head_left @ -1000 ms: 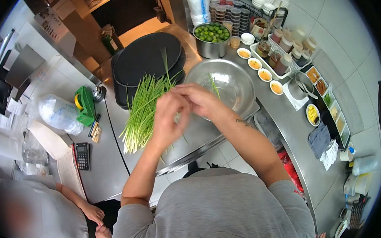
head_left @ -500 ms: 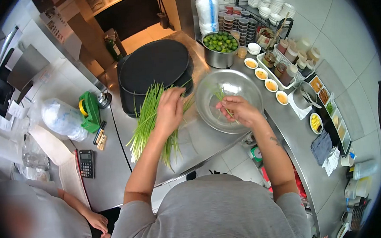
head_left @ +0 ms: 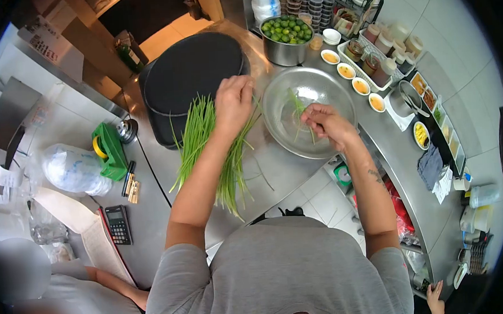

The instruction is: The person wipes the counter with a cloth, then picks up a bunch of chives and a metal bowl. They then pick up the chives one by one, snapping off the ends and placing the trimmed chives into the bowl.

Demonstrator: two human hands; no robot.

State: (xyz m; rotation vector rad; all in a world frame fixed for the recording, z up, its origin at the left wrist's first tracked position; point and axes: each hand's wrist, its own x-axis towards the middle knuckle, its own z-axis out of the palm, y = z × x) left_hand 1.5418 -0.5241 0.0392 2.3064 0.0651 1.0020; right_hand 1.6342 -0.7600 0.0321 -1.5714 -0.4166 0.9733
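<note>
A loose bundle of long, thin green chives (head_left: 201, 143) lies on the steel counter, its upper part near the black trays. Over the bundle's upper right edge, my left hand (head_left: 235, 105) is closed with fingers curled together; whatever it may pinch is hidden. My right hand (head_left: 328, 123) is above the right side of a wide steel bowl (head_left: 278, 123), thumb and fingers pinched on a few green chive stalks (head_left: 298, 105). Some stalks stick out past the fingertips and below the hand. A couple of stray stalks lie right of the bundle.
Black oval trays (head_left: 197, 68) are stacked behind the chives. A pot of limes (head_left: 286, 31) and several small sauce dishes (head_left: 360, 86) stand behind and right of the bowl. At left are a tape dispenser (head_left: 108, 151), a calculator (head_left: 118, 225) and a seated person (head_left: 99, 304).
The camera view has shifted a little. My left hand's fingers have curled in more near the bundle's upper edge. My right hand stays pinched over the bowl, nearer its right side.
</note>
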